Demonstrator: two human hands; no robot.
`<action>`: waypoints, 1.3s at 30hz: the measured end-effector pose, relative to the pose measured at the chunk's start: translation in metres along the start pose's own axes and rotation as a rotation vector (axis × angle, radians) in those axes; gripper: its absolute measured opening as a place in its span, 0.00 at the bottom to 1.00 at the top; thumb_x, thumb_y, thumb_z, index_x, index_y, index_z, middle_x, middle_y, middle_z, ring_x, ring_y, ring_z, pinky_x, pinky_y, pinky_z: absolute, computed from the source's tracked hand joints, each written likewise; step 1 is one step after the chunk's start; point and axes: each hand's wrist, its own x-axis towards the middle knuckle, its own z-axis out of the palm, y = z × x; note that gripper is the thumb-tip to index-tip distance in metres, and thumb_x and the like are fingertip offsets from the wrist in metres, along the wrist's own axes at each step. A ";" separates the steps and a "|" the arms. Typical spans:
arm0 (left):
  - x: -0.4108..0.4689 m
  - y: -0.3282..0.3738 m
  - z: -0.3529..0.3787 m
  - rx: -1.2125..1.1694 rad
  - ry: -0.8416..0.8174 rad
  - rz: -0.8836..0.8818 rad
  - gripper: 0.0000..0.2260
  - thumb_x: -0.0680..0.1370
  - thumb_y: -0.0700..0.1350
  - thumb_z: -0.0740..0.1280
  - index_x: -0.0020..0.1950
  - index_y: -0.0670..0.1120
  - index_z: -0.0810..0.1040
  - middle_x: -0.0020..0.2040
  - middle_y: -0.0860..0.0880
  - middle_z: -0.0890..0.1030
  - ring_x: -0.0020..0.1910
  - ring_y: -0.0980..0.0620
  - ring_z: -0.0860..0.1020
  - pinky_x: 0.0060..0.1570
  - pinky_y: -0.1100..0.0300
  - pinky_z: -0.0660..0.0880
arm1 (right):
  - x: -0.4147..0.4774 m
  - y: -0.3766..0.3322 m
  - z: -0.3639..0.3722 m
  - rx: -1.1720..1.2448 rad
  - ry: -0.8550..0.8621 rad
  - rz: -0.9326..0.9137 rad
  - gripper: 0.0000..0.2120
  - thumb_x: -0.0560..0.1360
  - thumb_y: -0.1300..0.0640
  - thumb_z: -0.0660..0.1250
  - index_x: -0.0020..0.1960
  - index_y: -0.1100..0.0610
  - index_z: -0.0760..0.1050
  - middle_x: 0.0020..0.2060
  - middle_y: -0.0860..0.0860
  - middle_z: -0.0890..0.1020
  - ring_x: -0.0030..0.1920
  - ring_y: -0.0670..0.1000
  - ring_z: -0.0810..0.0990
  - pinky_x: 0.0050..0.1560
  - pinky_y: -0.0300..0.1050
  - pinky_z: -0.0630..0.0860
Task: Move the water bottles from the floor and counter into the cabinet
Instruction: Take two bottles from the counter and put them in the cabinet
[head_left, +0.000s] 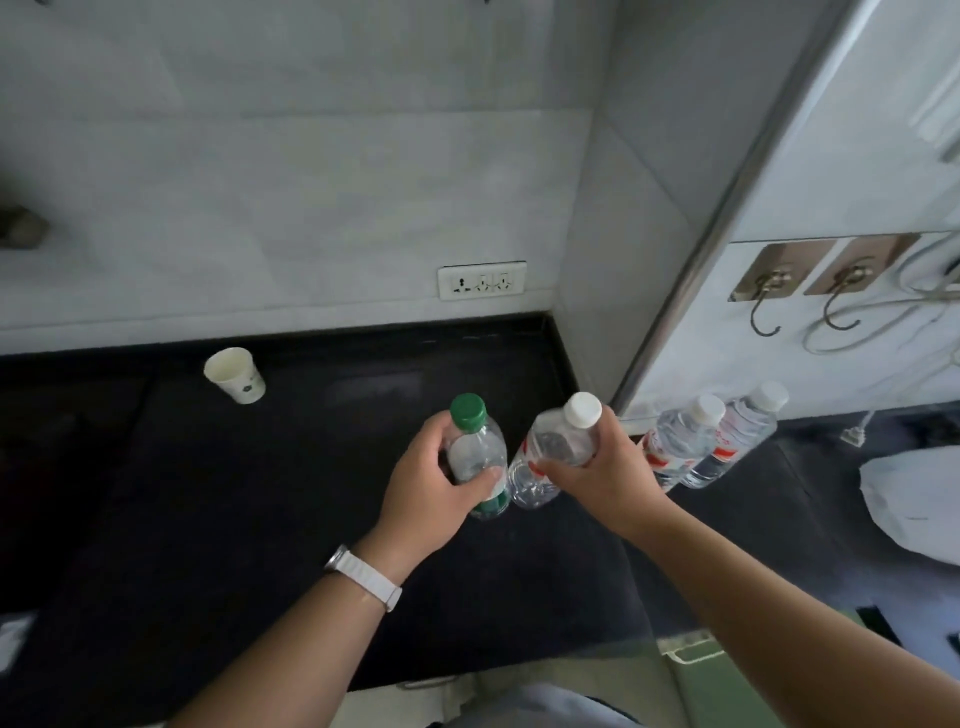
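Left hand (434, 480) grasps green-cap bottle (477, 457), right hand (605, 475) grasps white-cap bottle (550, 452); both near-upright above worktop (260, 493), cabinet unseen.

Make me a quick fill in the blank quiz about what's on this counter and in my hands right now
1. The bottle in the left hand has a ____ cap.
2. The bottle in the right hand has a ____ cap.
3. The paper cup stands on the ____ counter.
4. Beside the right hand, ____ more bottles stand.

Answers: green; white; black; two
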 end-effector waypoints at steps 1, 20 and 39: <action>-0.004 0.001 -0.002 0.003 0.019 -0.002 0.25 0.69 0.49 0.79 0.59 0.63 0.72 0.52 0.60 0.80 0.51 0.59 0.80 0.52 0.53 0.80 | -0.003 -0.002 -0.001 0.015 -0.012 -0.026 0.28 0.67 0.49 0.78 0.61 0.43 0.65 0.48 0.39 0.78 0.48 0.41 0.78 0.52 0.45 0.76; -0.175 0.048 -0.064 0.055 0.569 -0.276 0.22 0.68 0.46 0.79 0.54 0.63 0.75 0.48 0.58 0.81 0.48 0.58 0.81 0.50 0.55 0.80 | -0.058 -0.030 0.034 0.321 -0.484 -0.273 0.33 0.66 0.52 0.79 0.66 0.43 0.67 0.56 0.43 0.78 0.53 0.43 0.79 0.56 0.44 0.77; -0.430 0.017 -0.208 0.092 1.024 -0.449 0.23 0.69 0.48 0.78 0.60 0.56 0.74 0.54 0.56 0.79 0.55 0.56 0.78 0.51 0.52 0.81 | -0.261 -0.161 0.184 0.252 -0.876 -0.555 0.24 0.68 0.58 0.77 0.52 0.37 0.70 0.51 0.43 0.78 0.49 0.42 0.79 0.40 0.31 0.74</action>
